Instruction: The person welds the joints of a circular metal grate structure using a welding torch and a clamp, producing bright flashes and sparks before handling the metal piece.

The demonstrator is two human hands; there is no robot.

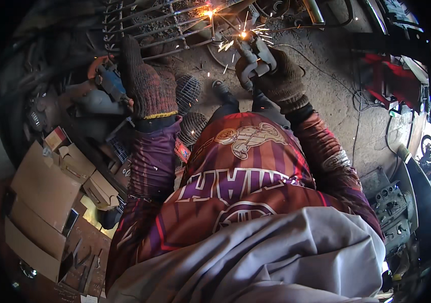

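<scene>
My right hand, in a brown knit glove, is closed around a grey welding electrode holder. A thin rod runs from its jaws up-left toward a bright orange arc on a metal rack of parallel bars. A second glow with flying sparks shows at the holder's jaws. My left hand, in a dark red-brown knit glove with a yellow cuff edge, is at the rack's near left corner. One gloved finger stretches up along the corner; the others look curled around the near bar, partly hidden.
Left of my left hand lies an angle grinder with a blue body. Opened cardboard boxes stand at lower left. Round wire cages sit by my feet. A cable crosses the concrete floor; metal machine parts are at right.
</scene>
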